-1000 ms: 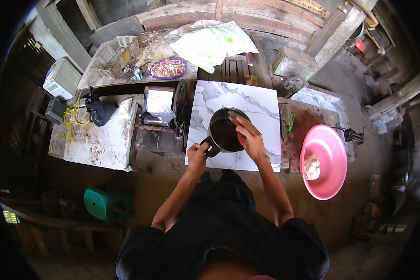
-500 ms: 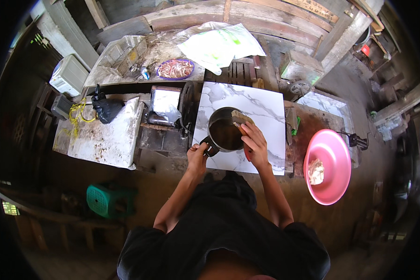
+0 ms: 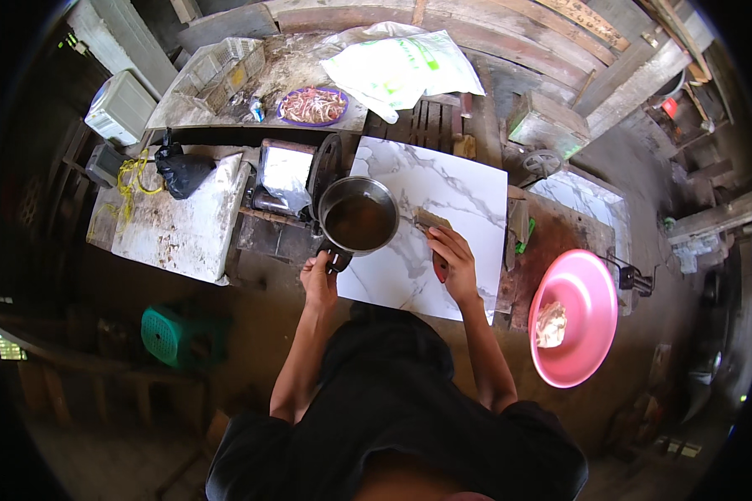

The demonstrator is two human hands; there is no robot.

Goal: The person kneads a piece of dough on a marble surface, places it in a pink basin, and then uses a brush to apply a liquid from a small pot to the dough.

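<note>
1. The left grip (image 3: 319,280) is closed around the black handle (image 3: 337,257) of a metal pot (image 3: 359,186), thumb and fingers pinching it near its lower end.
2. The pot is just beyond the left grip and slightly to its right, its mouth facing up, overlapping the left edge of the marble-patterned tabletop (image 3: 384,280); whether it touches that surface I cannot tell.
3. Brownish liquid (image 3: 359,224) covers the inside of the pot, on the far side of its handle from the left grip.
4. The right grip (image 3: 455,260) is curled over a flat brush (image 3: 433,220), fingers pressed together along it. The red handle shows under the palm, and the brownish head sticks out past the fingertips toward the far left.
5. The brush is over the marble-patterned tabletop, to the right of the pot and apart from it; I cannot tell whether its head touches the surface.
6. To the right of the right grip, and a little nearer the body, is a pink basin (image 3: 589,309) with a pale, crumpled lump (image 3: 551,324) at its left side.
7. Beyond the left grip and to its left stands a machine (image 3: 286,171) with a dark wheel (image 3: 326,163); farther left sits a black plastic bag (image 3: 184,173).
8. Well beyond both grips lie a white sack (image 3: 401,71) and a purple plate (image 3: 309,123) of reddish and pale strands.
</note>
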